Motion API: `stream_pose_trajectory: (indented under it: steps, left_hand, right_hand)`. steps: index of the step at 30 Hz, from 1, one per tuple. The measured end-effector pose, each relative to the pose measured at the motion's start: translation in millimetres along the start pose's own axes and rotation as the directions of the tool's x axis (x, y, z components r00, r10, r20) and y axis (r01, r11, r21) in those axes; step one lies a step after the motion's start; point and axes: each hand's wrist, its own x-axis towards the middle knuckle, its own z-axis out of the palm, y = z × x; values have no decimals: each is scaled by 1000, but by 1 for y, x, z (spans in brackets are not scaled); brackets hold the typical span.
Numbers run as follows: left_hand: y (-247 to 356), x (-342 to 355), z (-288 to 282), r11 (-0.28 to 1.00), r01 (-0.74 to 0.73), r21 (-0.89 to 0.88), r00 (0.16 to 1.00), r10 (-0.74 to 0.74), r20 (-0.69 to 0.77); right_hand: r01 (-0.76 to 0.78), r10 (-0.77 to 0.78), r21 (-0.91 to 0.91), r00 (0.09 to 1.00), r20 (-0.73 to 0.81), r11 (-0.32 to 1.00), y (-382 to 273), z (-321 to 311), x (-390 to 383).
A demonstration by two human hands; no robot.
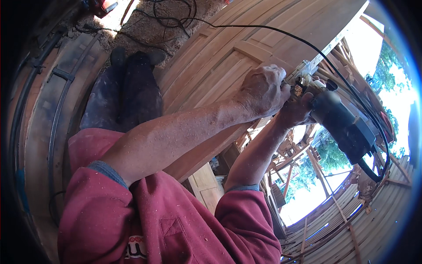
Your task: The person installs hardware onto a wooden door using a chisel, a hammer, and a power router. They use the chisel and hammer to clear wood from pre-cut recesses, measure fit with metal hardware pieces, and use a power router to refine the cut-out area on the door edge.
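The step in hand looks like setting or adjusting the power tool [336,110]: both hands are working around its metal end rather than running it along the wood. The tool is sitting tilted at the far right of the wooden door [209,72], its dark body pointing away from the panels.

The right hand [300,108] is grasping the tool near the neck, where the body is meeting the metal end, and seems to be bearing its weight. The left hand [263,89] is clenching its grip close against that same end; the curled fingers are hiding whether it is pinching a knob or some small loose piece.

The black cord [239,25] is looping from the back of the tool over the door toward the sawdust-strewn floor [173,47]. Bar clamps [64,74] are lying well apart on the left.

The next move is probably calling for the right grip to be steadying the body while the left is finishing at the metal end, with fingers staying clear of any cutter and the cord hanging free.
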Motion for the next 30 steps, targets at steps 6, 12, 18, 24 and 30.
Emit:
stream_pose_trajectory:
  steps: [6,12,18,24,30]
  left_hand:
    - [-1,-8,-4,1000,15,-5,1000,-15,14]
    - [-4,-21,-6,1000,3,-31,1000,-3,2]
    - [-10,-34,-7,998,-52,-30,998,52,-21]
    - [-13,-49,-9,997,-56,-46,998,57,10]
    - [-14,-58,-12,999,-44,-30,999,45,5]
  right_hand:
    - [-23,22,38,1000,19,999,-8,-1,-9]
    - [-16,12,72,998,56,997,-14,1,-23]
    - [-57,50,67,993,111,996,-17,-11,-37]
    - [-132,111,161,985,133,978,-19,-23,-52]
    - [-88,79,62,987,138,994,-27,-22,-61]
